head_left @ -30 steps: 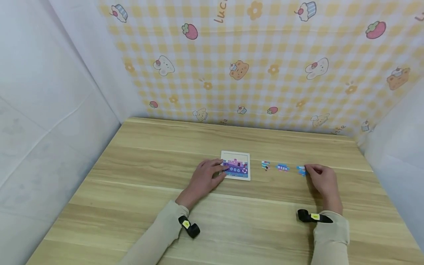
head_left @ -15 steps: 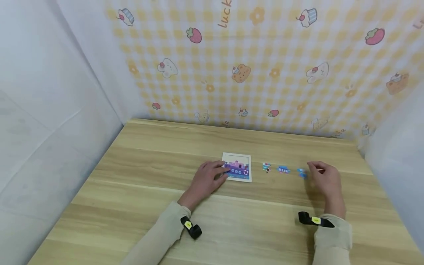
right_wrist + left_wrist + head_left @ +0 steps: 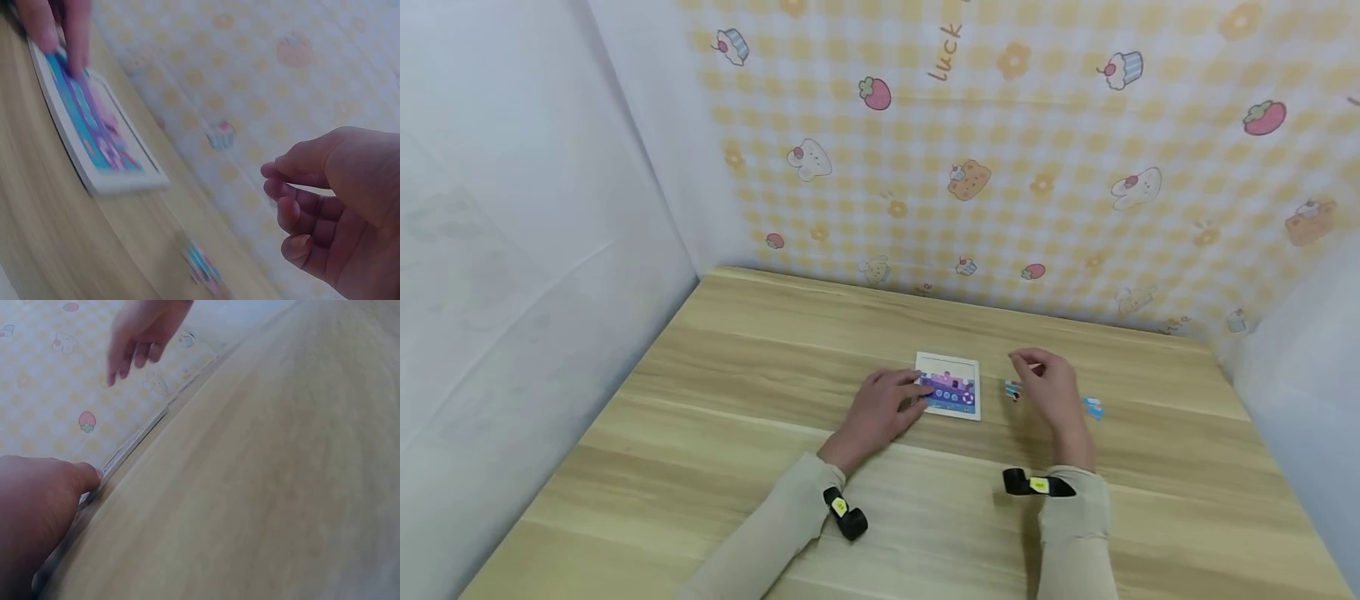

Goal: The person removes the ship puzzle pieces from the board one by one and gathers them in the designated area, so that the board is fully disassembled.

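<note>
A small square puzzle tray (image 3: 977,364) with a white rim lies on the wooden table, its purple-and-blue ship picture filling all but the top strip. My left hand (image 3: 883,410) rests on the tray's left side; in the right wrist view, its fingertips touch the picture. My right hand (image 3: 1051,396) is above the table right of the tray, fingers loosely curled, with nothing visible between thumb and fingers in the right wrist view (image 3: 350,206). Beside its fingers lies a striped puzzle piece (image 3: 1012,390), and a blue puzzle piece (image 3: 1093,407) lies to its right.
The wooden table (image 3: 760,358) runs back to a yellow checked cloth (image 3: 917,167). White cloth (image 3: 535,250) hangs at the left, and more at the right. Black wrist cameras sit on both sleeves.
My right hand has left the rightmost blue piece and moved left, now covering the spot where the middle piece lay. My left hand stays on the tray. The head view has shifted a little.
</note>
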`<state>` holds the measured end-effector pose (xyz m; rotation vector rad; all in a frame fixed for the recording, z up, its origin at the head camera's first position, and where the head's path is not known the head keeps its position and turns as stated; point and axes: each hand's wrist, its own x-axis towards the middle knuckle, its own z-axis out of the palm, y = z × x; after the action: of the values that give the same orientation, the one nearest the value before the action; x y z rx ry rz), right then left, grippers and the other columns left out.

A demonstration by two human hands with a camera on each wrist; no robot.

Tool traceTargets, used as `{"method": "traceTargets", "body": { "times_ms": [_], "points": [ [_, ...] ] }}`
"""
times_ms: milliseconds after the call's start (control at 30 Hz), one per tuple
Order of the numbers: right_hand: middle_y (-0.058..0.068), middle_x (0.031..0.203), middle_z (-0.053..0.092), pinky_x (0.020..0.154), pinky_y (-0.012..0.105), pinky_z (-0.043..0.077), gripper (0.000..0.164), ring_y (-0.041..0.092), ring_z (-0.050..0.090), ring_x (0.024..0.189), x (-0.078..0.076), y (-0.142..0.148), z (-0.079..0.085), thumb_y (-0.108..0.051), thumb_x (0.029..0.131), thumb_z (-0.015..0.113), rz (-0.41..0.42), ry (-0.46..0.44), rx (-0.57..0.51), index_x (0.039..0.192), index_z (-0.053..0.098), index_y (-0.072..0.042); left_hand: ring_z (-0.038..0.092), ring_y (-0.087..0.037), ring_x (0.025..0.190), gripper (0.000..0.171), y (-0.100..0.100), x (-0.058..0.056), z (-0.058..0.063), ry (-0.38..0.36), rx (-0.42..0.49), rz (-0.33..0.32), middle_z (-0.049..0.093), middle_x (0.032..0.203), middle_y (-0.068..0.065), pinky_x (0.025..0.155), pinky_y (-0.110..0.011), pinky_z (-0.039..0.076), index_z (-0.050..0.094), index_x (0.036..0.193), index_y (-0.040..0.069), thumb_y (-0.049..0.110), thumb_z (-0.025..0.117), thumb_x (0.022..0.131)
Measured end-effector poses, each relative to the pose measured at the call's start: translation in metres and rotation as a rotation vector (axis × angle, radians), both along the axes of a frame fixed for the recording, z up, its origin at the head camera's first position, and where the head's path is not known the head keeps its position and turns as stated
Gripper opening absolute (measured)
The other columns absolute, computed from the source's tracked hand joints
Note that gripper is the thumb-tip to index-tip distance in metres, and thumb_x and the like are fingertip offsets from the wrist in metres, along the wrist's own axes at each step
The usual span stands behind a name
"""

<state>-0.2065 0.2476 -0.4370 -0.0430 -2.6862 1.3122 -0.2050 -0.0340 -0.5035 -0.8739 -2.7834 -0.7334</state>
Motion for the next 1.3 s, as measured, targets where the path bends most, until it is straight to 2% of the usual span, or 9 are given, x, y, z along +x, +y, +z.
{"method": "traceTargets", "body": {
  "times_ms": [133, 267, 433, 667, 867, 1033, 1300],
  "points": [
    [0.021, 0.105, 0.071, 0.058, 0.024, 0.048, 0.028, 0.016, 0.057, 0.074, -0.008, -0.031, -0.015, -0.018, 0.106, 0.059, 0.079, -0.009, -0.012, 0.118, 0.074, 0.003, 0.054, -0.02, 0.137, 0.031, 0.007, 0.002, -0.005, -0.016, -0.002, -0.015, 0.06, 0.147, -0.002, 0.119, -0.044, 0.033, 0.074, 0.13, 0.024, 0.038, 0.062, 0.105],
    [0.018, 0.1, 0.072, 0.06, 0.025, 0.047, 0.027, 0.016, 0.056, 0.073, -0.01, -0.057, -0.033, -0.017, 0.106, 0.059, 0.156, -0.049, -0.03, 0.119, 0.074, 0.002, 0.056, -0.021, 0.134, 0.031, 0.013, 0.007, -0.009, -0.005, 0.0, -0.039, 0.062, 0.144, -0.003, 0.118, -0.045, 0.035, 0.075, 0.129, 0.023, 0.037, 0.063, 0.104],
    [0.014, 0.096, 0.071, 0.064, 0.028, 0.047, 0.027, 0.017, 0.057, 0.075, -0.013, -0.076, -0.046, -0.014, 0.108, 0.056, 0.207, -0.041, -0.044, 0.12, 0.072, 0.002, 0.057, -0.021, 0.133, 0.037, 0.014, 0.008, -0.011, 0.003, 0.044, -0.038, 0.063, 0.143, -0.004, 0.116, -0.045, 0.038, 0.072, 0.134, 0.018, 0.037, 0.065, 0.103],
    [0.012, 0.093, 0.069, 0.068, 0.031, 0.048, 0.024, 0.017, 0.057, 0.074, -0.024, -0.087, -0.048, -0.012, 0.107, 0.055, 0.239, -0.02, -0.037, 0.118, 0.073, 0.001, 0.052, -0.022, 0.14, 0.051, 0.001, 0.001, -0.005, -0.044, 0.051, 0.015, 0.058, 0.15, -0.006, 0.119, -0.045, 0.033, 0.063, 0.142, 0.007, 0.041, 0.062, 0.104],
    [0.013, 0.096, 0.067, 0.068, 0.03, 0.046, 0.022, 0.018, 0.053, 0.073, -0.03, -0.086, -0.048, -0.005, 0.102, 0.058, 0.264, -0.007, -0.008, 0.116, 0.074, 0.002, 0.041, -0.019, 0.148, 0.061, -0.01, -0.005, -0.003, -0.087, -0.025, 0.006, 0.047, 0.159, -0.003, 0.123, -0.046, 0.026, 0.053, 0.152, 0.009, 0.049, 0.054, 0.106],
    [0.014, 0.098, 0.068, 0.069, 0.031, 0.047, 0.022, 0.018, 0.054, 0.074, -0.032, -0.085, -0.045, -0.002, 0.099, 0.061, 0.29, -0.008, 0.026, 0.115, 0.074, 0.004, 0.038, -0.019, 0.15, 0.06, -0.011, -0.008, -0.004, -0.077, -0.052, -0.012, 0.047, 0.159, -0.002, 0.124, -0.048, 0.024, 0.053, 0.152, 0.009, 0.049, 0.051, 0.107],
    [0.012, 0.096, 0.065, 0.076, 0.035, 0.05, 0.025, 0.021, 0.058, 0.084, -0.032, -0.084, -0.035, -0.006, 0.097, 0.07, 0.379, -0.09, 0.123, 0.12, 0.073, 0.006, 0.038, -0.019, 0.15, 0.06, -0.009, -0.012, 0.002, -0.077, -0.06, -0.011, 0.047, 0.158, -0.001, 0.125, -0.048, 0.023, 0.053, 0.151, 0.009, 0.049, 0.053, 0.106]
  ]
}}
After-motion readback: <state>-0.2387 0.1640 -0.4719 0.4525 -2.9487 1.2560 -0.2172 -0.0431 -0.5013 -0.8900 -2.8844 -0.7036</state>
